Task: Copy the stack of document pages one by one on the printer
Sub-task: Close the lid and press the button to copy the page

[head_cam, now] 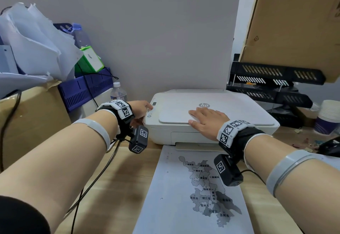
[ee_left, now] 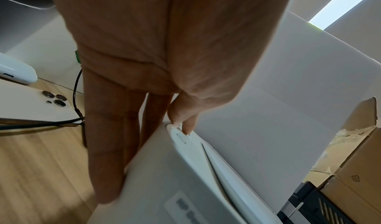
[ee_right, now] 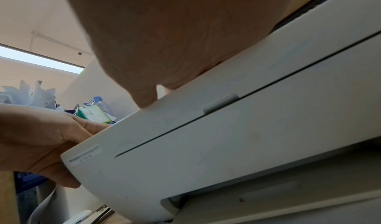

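Note:
A white HP printer (head_cam: 220, 108) stands at the back of the wooden desk with its lid down. My right hand (head_cam: 200, 119) lies flat on the front of the lid, fingers straight. My left hand (head_cam: 143, 114) is at the printer's left front corner. Its thumb (ee_left: 183, 118) touches the control panel (ee_left: 179, 134) and its straight fingers (ee_left: 107, 146) run down the printer's side (ee_left: 164, 178). In the right wrist view my right hand's palm (ee_right: 175, 40) presses the lid above the printer's front (ee_right: 226, 146). Document pages (head_cam: 176, 187) with a grey map on top lie on the desk in front of the printer.
A blue basket (head_cam: 82, 90) of loose papers, a cardboard box (head_cam: 33, 119) and a water bottle (head_cam: 118, 92) crowd the left. Black paper trays (head_cam: 266, 86), a PICO carton (head_cam: 294, 28) and paper cups (head_cam: 329, 112) stand right. Cables (head_cam: 95, 175) cross the desk; a phone (ee_left: 31, 103) lies left of the printer.

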